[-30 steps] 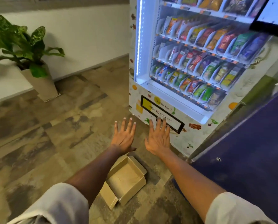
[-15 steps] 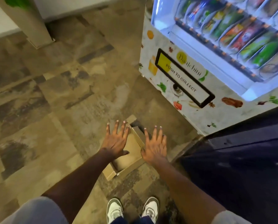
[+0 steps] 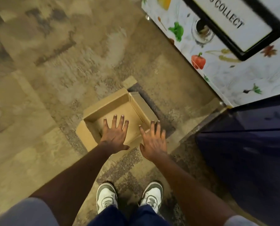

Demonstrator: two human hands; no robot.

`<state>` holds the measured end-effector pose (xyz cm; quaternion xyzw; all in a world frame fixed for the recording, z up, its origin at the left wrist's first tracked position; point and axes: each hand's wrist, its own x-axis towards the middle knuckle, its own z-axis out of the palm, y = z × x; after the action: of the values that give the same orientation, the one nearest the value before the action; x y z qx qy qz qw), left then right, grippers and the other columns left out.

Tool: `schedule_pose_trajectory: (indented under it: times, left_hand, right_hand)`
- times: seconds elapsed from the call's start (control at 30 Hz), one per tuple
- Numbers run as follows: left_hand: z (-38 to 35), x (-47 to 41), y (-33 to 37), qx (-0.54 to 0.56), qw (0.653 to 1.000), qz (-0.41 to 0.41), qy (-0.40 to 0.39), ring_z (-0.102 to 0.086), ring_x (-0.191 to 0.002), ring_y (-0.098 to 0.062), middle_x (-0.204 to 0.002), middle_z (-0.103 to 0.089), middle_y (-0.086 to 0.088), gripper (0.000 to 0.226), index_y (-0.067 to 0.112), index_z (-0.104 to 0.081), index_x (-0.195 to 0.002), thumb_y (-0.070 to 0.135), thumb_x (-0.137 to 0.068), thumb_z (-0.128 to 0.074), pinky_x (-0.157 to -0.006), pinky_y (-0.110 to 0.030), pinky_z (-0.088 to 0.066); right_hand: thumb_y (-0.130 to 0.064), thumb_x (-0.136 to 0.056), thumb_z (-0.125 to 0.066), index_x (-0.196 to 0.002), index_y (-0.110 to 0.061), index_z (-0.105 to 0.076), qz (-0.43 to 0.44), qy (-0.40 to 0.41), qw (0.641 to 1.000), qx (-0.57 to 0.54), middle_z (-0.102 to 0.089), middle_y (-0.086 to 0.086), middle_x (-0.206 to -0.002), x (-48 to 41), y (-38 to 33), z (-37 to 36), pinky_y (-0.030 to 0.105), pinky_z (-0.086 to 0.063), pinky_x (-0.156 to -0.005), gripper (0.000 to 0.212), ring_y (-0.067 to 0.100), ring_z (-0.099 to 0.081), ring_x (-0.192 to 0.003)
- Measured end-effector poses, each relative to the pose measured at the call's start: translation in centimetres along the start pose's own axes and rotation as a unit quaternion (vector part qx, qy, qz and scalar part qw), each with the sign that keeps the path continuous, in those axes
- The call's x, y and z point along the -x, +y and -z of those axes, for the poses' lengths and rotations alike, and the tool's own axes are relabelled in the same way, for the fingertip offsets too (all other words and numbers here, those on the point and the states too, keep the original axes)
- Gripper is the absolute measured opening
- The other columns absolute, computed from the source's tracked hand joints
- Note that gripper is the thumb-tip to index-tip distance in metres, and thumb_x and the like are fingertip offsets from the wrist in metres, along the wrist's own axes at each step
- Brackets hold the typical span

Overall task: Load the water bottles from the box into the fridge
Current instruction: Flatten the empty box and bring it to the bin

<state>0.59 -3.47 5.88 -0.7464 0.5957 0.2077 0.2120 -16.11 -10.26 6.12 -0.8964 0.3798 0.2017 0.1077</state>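
box (image 3: pixel 114 106) on floor (image 3: pixel 54 82) by fridge (image 3: pixel 225 75) corner, looks empty tbh | left hand (image 3: pixel 115 136), right hand (image 3: pixel 154 142) spread flat, holding nothing | risk: floppy flap folds if grabbed

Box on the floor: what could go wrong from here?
1. The box shows bare cardboard around the left hand and no bottles, so the reach may find nothing.
2. Its right flap leans loose beside the right hand; lifting by it could fold the box.
3. The dark blue panel stands close by; a rising arm might knock it.
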Motion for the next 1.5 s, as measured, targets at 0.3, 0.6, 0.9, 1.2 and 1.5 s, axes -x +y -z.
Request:
schedule_pose_trajectory:
  times: [0.3, 0.6, 0.9, 1.2, 1.5]
  left_hand:
    - [-8.5, -5.6, 2.9, 0.067, 0.994, 0.011, -0.084, 0.001, -0.146, -0.04, -0.16, 0.003, -0.015, 0.118, 0.008, 0.002, -0.151, 0.074, -0.073, -0.057, -0.103, -0.075, 0.001]
    - [-12.6, -7.4, 4.8, 0.186, 0.975, 0.008, -0.124, -0.029, -0.138, -0.03, -0.149, -0.037, -0.009, 0.081, 0.013, -0.014, -0.15, 0.057, -0.091, -0.047, -0.105, -0.069, -0.019]
    - [-12.7, -6.8, 5.2, 0.293, 0.948, 0.064, -0.105, -0.058, -0.103, -0.03, -0.119, -0.063, -0.013, 0.055, 0.029, -0.016, -0.152, 0.023, -0.102, -0.04, -0.092, -0.05, -0.045]
    - [-5.7, -1.3, 3.8, 0.406, 0.912, 0.013, -0.054, -0.06, -0.073, -0.015, -0.112, -0.068, -0.011, 0.053, 0.024, -0.026, -0.15, 0.035, -0.1, -0.041, -0.063, -0.027, -0.045]
    - [7.7, 8.9, 3.2, 0.688, 0.724, 0.057, 0.009, -0.067, -0.099, -0.012, -0.107, -0.069, 0.003, 0.025, 0.011, -0.059, -0.12, 0.019, -0.098, -0.049, -0.073, -0.013, -0.048]
  right_hand:
    - [-0.042, -0.089, -0.051, -0.151, -0.034, -0.007, 0.027, -0.055, 0.998, 0.016, 0.008, 0.022, -0.157, -4.5, 0.9, -8.9, 0.057, -0.012, -0.111, 0.077, 0.044, 0.005, -0.143]
    - [-0.047, -0.086, -0.051, -0.132, -0.035, -0.039, 0.013, -0.06, 0.998, -0.018, -0.008, 0.022, -0.156, -6.5, 0.8, -11.0, 0.062, -0.024, -0.104, 0.049, 0.052, 0.003, -0.14]
    - [-0.053, -0.09, -0.045, -0.137, -0.029, -0.032, -0.001, -0.036, 0.999, -0.023, -0.004, 0.02, -0.157, -6.6, 0.7, -10.5, 0.062, -0.03, -0.101, 0.055, 0.049, -0.002, -0.141]
    - [-0.057, -0.093, -0.039, -0.134, -0.013, -0.033, -0.282, -0.012, 0.855, -0.435, -0.059, 0.009, -0.115, -3.3, 1.0, -3.4, 0.043, -0.052, -0.082, 0.061, 0.023, -0.062, -0.093]
    - [-0.034, -0.101, -0.039, -0.106, -0.016, -0.053, -0.297, 0.072, 0.722, -0.621, -0.058, 0.009, -0.105, 3.7, 2.8, 8.3, 0.047, -0.053, -0.084, 0.023, 0.027, -0.06, -0.095]
